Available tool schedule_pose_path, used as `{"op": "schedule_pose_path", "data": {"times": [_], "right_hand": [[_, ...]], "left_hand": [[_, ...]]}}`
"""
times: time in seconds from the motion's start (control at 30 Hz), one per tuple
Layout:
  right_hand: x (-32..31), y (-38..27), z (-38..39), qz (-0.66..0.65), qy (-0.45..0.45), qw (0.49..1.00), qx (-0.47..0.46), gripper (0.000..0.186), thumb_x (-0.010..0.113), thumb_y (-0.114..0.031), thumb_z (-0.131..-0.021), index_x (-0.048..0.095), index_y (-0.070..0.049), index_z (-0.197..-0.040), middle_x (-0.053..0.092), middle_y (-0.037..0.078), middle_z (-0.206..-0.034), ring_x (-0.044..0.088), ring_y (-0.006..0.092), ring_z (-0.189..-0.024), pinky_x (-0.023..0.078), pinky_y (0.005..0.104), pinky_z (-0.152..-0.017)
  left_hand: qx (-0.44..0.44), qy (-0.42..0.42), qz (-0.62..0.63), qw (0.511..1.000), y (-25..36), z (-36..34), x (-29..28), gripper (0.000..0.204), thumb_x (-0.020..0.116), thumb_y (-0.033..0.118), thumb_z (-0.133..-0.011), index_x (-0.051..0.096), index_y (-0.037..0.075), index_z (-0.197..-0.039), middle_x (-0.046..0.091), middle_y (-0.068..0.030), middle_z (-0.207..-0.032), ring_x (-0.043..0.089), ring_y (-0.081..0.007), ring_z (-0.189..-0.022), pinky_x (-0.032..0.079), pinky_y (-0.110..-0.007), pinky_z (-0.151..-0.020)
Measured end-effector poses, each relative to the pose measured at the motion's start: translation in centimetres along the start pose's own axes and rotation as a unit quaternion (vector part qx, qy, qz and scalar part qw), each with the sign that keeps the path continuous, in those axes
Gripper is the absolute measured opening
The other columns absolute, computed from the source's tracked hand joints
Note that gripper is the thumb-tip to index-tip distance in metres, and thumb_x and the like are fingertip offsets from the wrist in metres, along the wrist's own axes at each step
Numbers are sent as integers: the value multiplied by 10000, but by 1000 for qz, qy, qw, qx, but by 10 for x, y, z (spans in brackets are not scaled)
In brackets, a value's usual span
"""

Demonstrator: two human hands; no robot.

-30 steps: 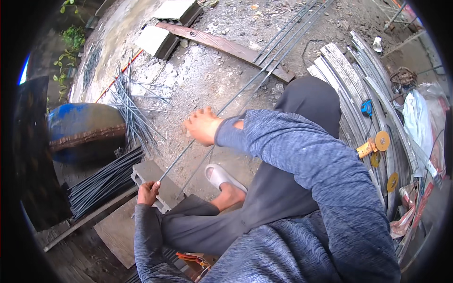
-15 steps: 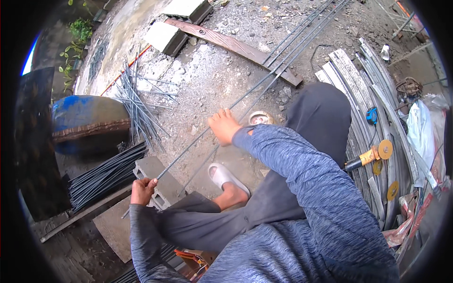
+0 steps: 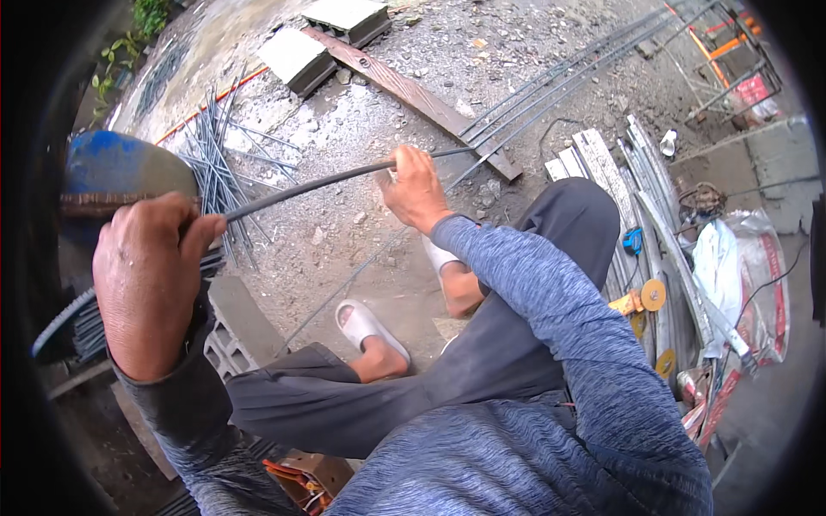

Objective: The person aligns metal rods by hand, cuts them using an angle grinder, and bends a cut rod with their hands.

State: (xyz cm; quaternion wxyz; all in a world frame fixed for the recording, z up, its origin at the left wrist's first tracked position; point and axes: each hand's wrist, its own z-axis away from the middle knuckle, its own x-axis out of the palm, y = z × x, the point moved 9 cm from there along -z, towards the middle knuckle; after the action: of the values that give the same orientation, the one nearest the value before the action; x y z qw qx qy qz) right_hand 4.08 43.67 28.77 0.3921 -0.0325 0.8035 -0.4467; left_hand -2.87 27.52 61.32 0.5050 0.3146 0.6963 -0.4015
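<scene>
A long ribbed steel rebar (image 3: 310, 182) slants across the view, raised toward me. Close to the camera, my left hand (image 3: 148, 279) is wrapped round it, and the bar's end sticks out past that hand at the far left. My right hand (image 3: 414, 189) grips the same bar farther along, with the fingers curled over it. From there the rod runs on toward the wooden plank (image 3: 404, 99). Another rebar (image 3: 361, 267) lies lower down, passing by my sandals and a grey hollow concrete block (image 3: 245, 322).
A pile of cut rods (image 3: 215, 163) lies beside a blue drum (image 3: 129, 168). Two concrete blocks (image 3: 297, 60) stand at the plank's far end. On the right are metal strips (image 3: 594, 163), a blue tape measure (image 3: 633, 241), a yellow angle grinder (image 3: 632, 301) and plastic sacks (image 3: 757, 292).
My left hand has risen toward the camera and left, lifting its end of the rebar. The right hand has come up a little with the bar. The whole view has shifted slightly.
</scene>
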Motion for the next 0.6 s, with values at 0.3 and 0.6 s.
{"op": "schedule_pose_path", "data": {"times": [0.3, 0.6], "right_hand": [[102, -14, 45, 27, -97, 994, -32, 308, 663, -241, -849, 555, -2, -1011, 578, 226, -1111, 496, 376, -1189, 304, 599, -1112], [153, 10, 60, 88, -161, 983, -16, 384, 640, -249, -825, 595, 30, -1085, 588, 224, -1137, 487, 400, -1215, 257, 647, -1145]], "left_hand": [[-219, -181, 244, 927, -149, 149, 208, 274, 764, 215, -861, 668, -30, -785, 561, -196, -629, 540, -266, -542, 423, -405, -557], [-267, -195, 296, 896, -174, 181, 295, 304, 791, 231, -882, 690, -42, -795, 547, -45, -557, 480, -105, -512, 382, -315, -485]]}}
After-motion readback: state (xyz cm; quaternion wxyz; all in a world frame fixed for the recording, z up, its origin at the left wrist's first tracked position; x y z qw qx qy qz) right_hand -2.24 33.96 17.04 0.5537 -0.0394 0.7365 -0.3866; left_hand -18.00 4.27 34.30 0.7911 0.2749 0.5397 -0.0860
